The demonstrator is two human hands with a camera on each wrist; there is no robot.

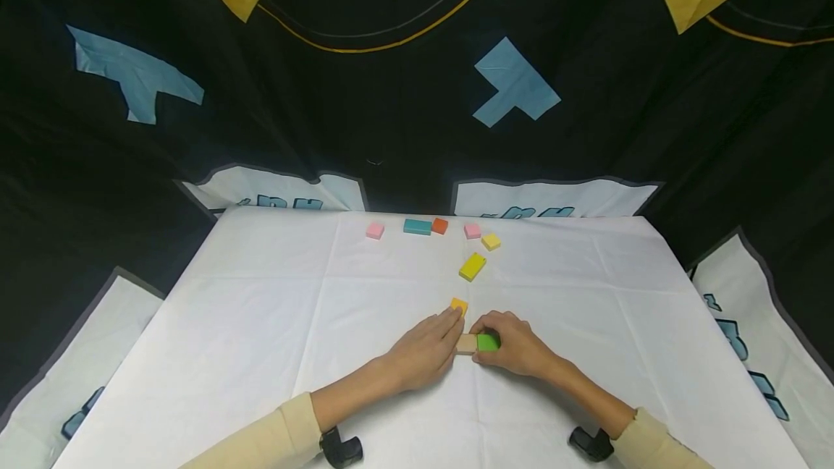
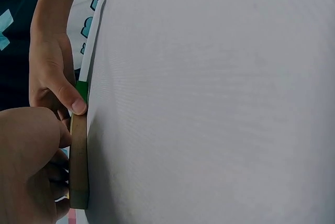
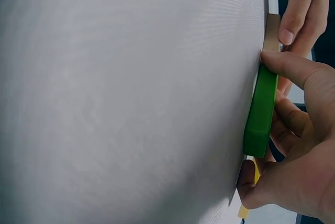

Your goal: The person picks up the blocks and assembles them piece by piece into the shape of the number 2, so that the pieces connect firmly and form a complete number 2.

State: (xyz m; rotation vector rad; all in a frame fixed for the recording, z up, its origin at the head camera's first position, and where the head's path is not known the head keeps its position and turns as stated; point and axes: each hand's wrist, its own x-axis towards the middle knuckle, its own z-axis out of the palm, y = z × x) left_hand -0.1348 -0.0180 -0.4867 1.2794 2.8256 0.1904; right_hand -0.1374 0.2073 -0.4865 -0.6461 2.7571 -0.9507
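Note:
A bare wooden block (image 1: 466, 344) and a green block (image 1: 487, 342) lie end to end on the white-covered table. My left hand (image 1: 426, 349) rests with straight fingers over the left part of the wooden block, hiding some of it. Its fingertips reach an orange-yellow block (image 1: 459, 305) just beyond. With thumb and fingers bent about the green block, my right hand (image 1: 515, 344) holds it at the sides. In the right wrist view the thumb touches near where the green block (image 3: 260, 111) meets the wooden block (image 3: 271, 33).
Farther back lie a yellow-green block (image 1: 472, 266), a pale yellow block (image 1: 491, 242), two pink blocks (image 1: 374, 231), a teal block (image 1: 418, 226) and a red-orange block (image 1: 439, 226). A black curtain (image 1: 404, 121) hangs behind the table's far edge.

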